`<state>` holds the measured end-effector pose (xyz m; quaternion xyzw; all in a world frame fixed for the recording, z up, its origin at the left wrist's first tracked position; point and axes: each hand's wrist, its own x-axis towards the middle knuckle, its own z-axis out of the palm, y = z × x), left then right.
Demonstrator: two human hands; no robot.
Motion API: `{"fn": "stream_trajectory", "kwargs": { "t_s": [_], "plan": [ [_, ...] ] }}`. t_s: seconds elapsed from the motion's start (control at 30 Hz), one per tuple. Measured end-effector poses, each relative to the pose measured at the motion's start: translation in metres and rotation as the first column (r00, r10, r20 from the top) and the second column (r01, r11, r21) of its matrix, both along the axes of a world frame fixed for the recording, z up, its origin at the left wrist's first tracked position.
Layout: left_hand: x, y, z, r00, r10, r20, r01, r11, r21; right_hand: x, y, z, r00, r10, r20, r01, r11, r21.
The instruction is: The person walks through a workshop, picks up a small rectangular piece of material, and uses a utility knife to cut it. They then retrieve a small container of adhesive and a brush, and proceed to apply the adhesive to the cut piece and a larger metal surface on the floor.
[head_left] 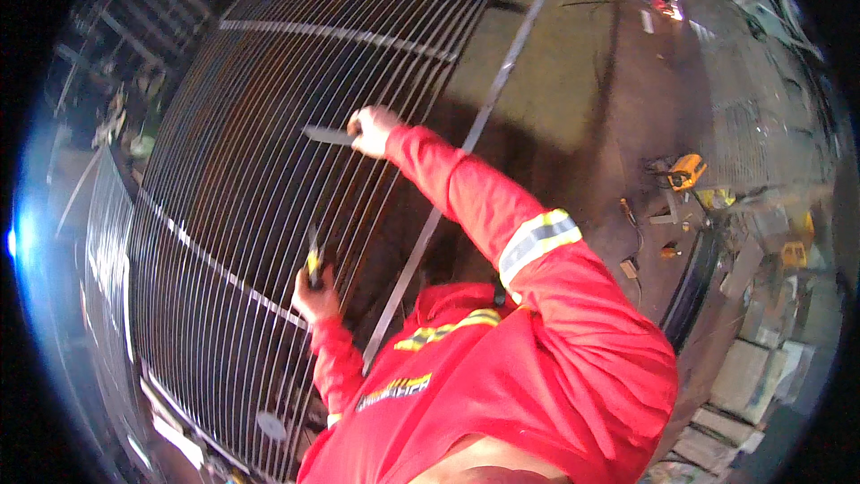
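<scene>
My right hand [376, 130], at the end of a red sleeve with a reflective band, is closed on one end of a short flat metal strip [328, 134]. The strip points left over a large grille of thin parallel metal bars [260, 143]. Nearer to me, my left hand [315, 296] grips a small yellow and black tool [313, 263]. A thin, pale metal part sticks up from the tool; its exact kind is unclear. Both hands are above the grille, whose bars are crossed by flat strips [336, 33].
A long flat bar [503, 79] runs along the grille's right side. Farther right are an orange-yellow machine [687, 172], cables and small tools. Bright sparks [670, 7] show at the far right. Stacked flat pieces [748, 381] lie at the lower right, and a pale disc [270, 426] at the lower left.
</scene>
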<state>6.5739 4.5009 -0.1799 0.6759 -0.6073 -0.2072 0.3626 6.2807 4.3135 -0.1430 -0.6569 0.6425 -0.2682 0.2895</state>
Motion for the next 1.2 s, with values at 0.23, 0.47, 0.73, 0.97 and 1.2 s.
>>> {"fn": "stream_trajectory", "kwargs": {
  "t_s": [0.23, 0.47, 0.73, 0.97, 1.2],
  "plan": [
    [-0.193, -0.031, 0.061, 0.699, -0.089, -0.710, 0.229, 0.968, 0.105, -0.172, 0.153, -0.011, 0.644, 0.095, 0.759, 0.049, 0.985, -0.165],
    [-0.550, -0.005, 0.011, 0.563, -0.602, -0.566, 0.790, 0.592, 0.157, -0.375, 0.274, -0.101, 0.110, -0.236, 0.965, 0.456, 0.875, 0.162],
    [-0.815, 0.014, -0.035, 0.483, -0.499, -0.720, 0.864, 0.405, 0.299, -0.619, 0.342, -0.107, 0.094, -0.574, 0.814, 0.752, 0.577, 0.320],
    [-0.934, -0.061, -0.006, 0.424, -0.066, -0.903, 0.867, 0.319, 0.383, -0.822, 0.322, -0.134, -0.239, -0.486, 0.840, 0.777, 0.423, 0.466],
    [-1.129, -0.154, -0.087, 0.287, -0.067, -0.956, 0.916, 0.311, 0.253, -1.031, 0.385, -0.235, -0.482, -0.793, 0.372, 0.767, -0.177, 0.616]
  ]
}}
